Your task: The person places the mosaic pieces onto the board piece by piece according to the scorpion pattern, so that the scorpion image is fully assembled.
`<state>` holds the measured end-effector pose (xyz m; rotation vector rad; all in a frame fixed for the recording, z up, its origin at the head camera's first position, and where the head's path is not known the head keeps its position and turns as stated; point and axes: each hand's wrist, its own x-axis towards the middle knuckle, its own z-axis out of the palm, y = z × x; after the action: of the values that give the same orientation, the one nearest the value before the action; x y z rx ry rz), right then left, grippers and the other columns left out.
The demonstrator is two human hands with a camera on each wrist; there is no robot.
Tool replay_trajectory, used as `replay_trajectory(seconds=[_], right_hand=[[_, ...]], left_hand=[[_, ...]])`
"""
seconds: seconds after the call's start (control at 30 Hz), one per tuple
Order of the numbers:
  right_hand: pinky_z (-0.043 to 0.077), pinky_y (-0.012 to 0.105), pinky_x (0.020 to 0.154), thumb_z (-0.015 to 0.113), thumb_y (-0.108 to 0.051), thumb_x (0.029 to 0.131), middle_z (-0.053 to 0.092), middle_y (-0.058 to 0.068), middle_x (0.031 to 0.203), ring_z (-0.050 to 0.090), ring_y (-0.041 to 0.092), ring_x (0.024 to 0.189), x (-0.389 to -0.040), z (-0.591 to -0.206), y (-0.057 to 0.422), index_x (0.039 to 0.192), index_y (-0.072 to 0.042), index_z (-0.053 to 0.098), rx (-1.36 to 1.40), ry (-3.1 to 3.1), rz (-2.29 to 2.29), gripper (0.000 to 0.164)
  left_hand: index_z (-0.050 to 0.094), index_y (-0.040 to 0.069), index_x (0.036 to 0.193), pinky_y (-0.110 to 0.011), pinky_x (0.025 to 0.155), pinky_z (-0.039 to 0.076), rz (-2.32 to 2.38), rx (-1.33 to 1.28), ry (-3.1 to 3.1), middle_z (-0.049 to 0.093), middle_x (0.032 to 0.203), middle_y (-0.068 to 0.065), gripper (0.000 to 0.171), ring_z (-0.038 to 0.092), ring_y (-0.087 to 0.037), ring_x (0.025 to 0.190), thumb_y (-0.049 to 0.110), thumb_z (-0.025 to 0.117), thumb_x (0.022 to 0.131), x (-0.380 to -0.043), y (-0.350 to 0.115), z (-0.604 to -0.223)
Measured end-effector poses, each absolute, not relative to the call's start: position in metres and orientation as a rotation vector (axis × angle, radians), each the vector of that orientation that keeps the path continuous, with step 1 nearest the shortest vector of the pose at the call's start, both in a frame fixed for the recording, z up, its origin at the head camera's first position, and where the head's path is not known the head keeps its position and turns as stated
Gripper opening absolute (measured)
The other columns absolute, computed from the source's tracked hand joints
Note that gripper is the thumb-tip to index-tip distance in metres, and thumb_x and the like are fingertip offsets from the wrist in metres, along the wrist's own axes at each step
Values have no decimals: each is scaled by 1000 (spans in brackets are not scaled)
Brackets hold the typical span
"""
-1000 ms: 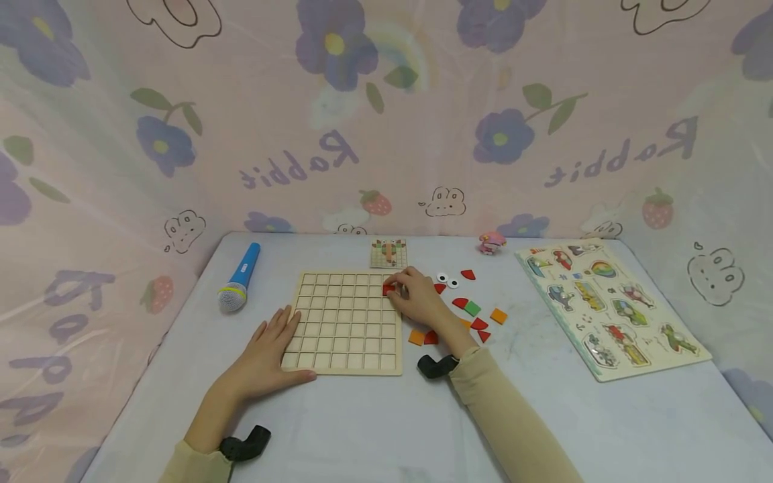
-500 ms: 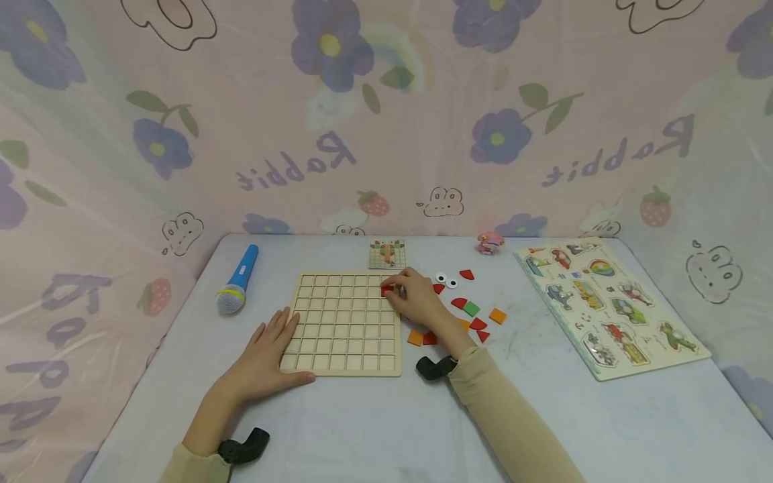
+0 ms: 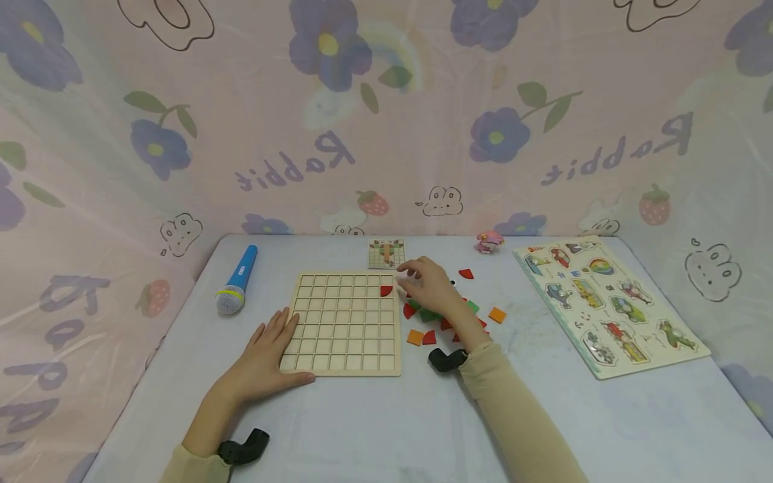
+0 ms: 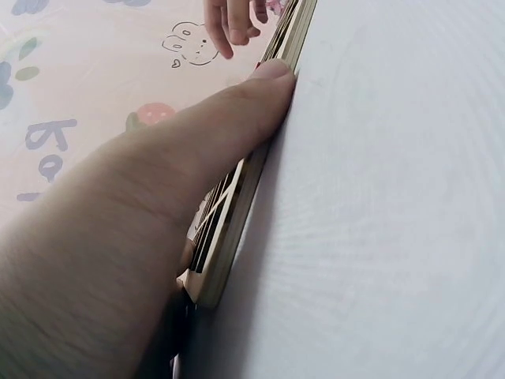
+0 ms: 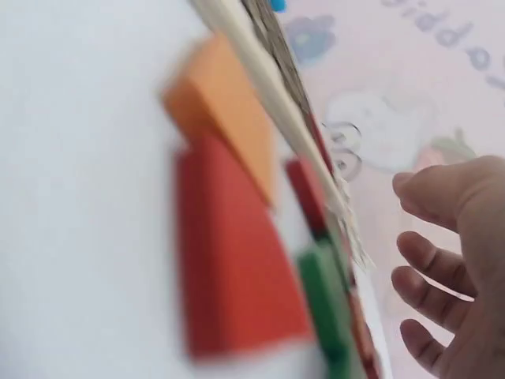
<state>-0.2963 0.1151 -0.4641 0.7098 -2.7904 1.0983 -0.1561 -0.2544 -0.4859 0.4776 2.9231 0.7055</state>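
Note:
A wooden grid board (image 3: 347,325) lies on the table, with one red quarter-circle piece (image 3: 386,290) in a cell near its upper right corner. My left hand (image 3: 262,355) rests against the board's left side and lower left corner, fingers spread; the thumb (image 4: 252,103) lies along the near edge in the left wrist view. Just right of the board, my right hand (image 3: 429,285) hovers above the loose pieces, its fingers apart and holding nothing. Beneath it are red, green and orange pieces, partly hidden, including an orange square (image 3: 415,337) and a red quarter-circle (image 5: 237,260).
A small pattern card (image 3: 386,253) lies behind the board. A blue toy microphone (image 3: 240,278) is at the left, and a pink figurine (image 3: 489,241) stands at the back. On the right lies a picture puzzle board (image 3: 610,305). Another orange square (image 3: 498,315) lies right of the pile.
My right hand has let go of the red quarter-circle piece, which stays in its cell. That hand has lifted and shifted right over the loose pieces. The left hand holds its place.

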Motion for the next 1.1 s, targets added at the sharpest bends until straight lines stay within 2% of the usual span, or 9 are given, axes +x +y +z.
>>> replay_trajectory(seconds=[0.27, 0.53, 0.67, 0.8, 0.9, 1.1], right_hand=[[53, 51, 93, 69, -18, 103, 67, 21, 119, 62, 37, 109, -308, -450, 178, 133, -2, 70, 405, -2758, 1226, 34], [52, 47, 92, 66, -13, 104, 67, 22, 119, 63, 38, 108, -311, -454, 229, 134, 1, 68, 212, -2752, 1217, 34], [51, 44, 90, 66, -15, 103, 66, 22, 121, 61, 37, 107, -309, -460, 243, 135, -1, 67, 189, -2833, 1230, 35], [49, 52, 101, 67, -19, 102, 63, 21, 131, 56, 37, 116, -310, -470, 251, 138, -6, 67, 232, -2961, 1183, 38], [42, 58, 113, 66, -19, 101, 61, 22, 138, 53, 40, 126, -313, -477, 252, 138, -8, 68, 308, -2995, 1126, 38], [41, 60, 114, 64, -18, 104, 61, 23, 139, 52, 42, 126, -317, -485, 250, 134, -5, 69, 334, -2962, 1092, 34]], left_hand=[[22, 3, 169, -63, 129, 7, 702, 472, 2922, 11, 176, -23, 126, 8, -42, 164, 73, 78, 80, -156, -254, -484], [22, 3, 169, -62, 129, 7, 692, 464, 2921, 11, 176, -23, 126, 8, -42, 164, 73, 78, 80, -156, -254, -484], [22, 3, 169, -63, 129, 6, 692, 464, 2921, 11, 176, -23, 126, 7, -42, 164, 73, 78, 80, -155, -254, -483], [24, 2, 168, -65, 128, 8, 704, 479, 2929, 12, 176, -25, 125, 9, -44, 163, 71, 79, 81, -154, -253, -481], [23, 2, 168, -64, 129, 7, 700, 473, 2922, 12, 176, -24, 125, 8, -44, 163, 72, 79, 81, -154, -253, -481], [23, 1, 168, -63, 129, 7, 707, 471, 2917, 11, 176, -25, 125, 8, -44, 163, 71, 79, 81, -154, -253, -480]])
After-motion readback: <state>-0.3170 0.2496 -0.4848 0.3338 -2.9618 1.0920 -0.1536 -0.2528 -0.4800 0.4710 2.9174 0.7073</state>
